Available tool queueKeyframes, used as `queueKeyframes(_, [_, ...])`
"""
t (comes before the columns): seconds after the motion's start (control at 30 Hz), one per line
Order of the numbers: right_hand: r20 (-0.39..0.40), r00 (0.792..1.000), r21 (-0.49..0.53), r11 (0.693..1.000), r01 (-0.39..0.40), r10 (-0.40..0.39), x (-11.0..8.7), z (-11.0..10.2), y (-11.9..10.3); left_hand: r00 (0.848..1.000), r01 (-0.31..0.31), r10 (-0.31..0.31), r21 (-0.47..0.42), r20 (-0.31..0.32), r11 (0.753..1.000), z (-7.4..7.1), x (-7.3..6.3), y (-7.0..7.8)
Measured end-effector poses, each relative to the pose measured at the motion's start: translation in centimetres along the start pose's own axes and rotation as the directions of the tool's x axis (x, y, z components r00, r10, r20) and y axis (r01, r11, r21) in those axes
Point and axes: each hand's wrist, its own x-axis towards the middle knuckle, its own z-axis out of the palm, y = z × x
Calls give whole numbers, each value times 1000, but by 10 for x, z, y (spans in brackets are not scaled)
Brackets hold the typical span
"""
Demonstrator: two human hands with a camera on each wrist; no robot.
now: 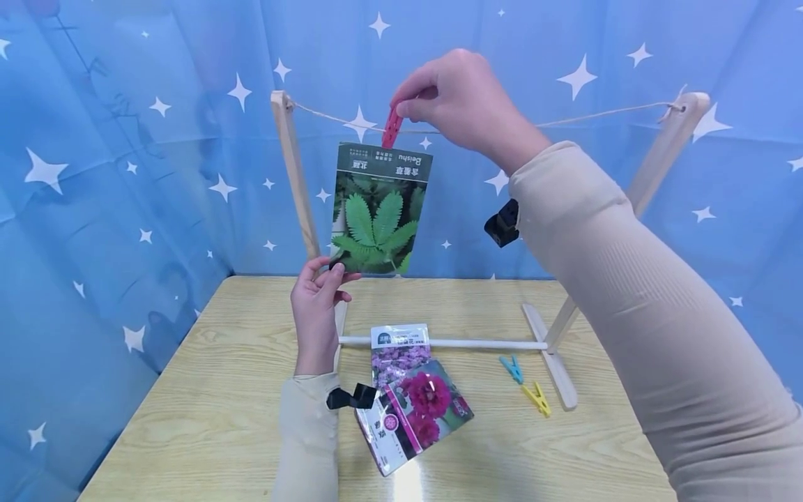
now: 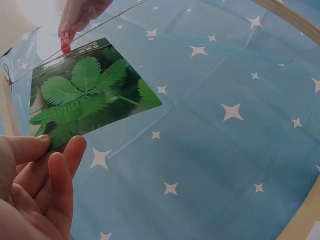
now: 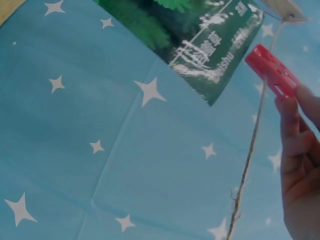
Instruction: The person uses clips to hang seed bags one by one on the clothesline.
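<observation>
My left hand (image 1: 318,303) pinches the lower left corner of a green seed packet (image 1: 379,219) with a leaf picture, its printed lettering upside down. Above it, my right hand (image 1: 461,101) pinches a red clothespin (image 1: 392,127) between thumb and fingers. The clothespin lies across the string (image 1: 605,113), its tip close to the packet's top edge in the head view. From the right wrist, a gap shows between the clothespin (image 3: 272,70) and the glossy packet (image 3: 215,55). In the left wrist view the packet (image 2: 85,90) hangs tilted below the string.
Two wooden posts (image 1: 293,167) hold the string, joined low down by a white bar (image 1: 489,344). Two more seed packets, one purple (image 1: 401,359) and one magenta (image 1: 414,415), overlap on the wooden table (image 1: 207,411). Blue (image 1: 511,369) and yellow (image 1: 537,399) clothespins lie near the right foot.
</observation>
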Motion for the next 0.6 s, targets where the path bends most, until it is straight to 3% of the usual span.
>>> queueKeyframes(0.23, [47, 999, 3, 1000, -19, 19, 1, 1, 0, 1000, -10, 10, 7, 2, 1000, -2, 1, 1])
queueKeyframes(0.6, [66, 997, -52, 998, 31, -28, -1, 5, 2, 1000, -13, 13, -17, 25, 1000, -3, 2, 1])
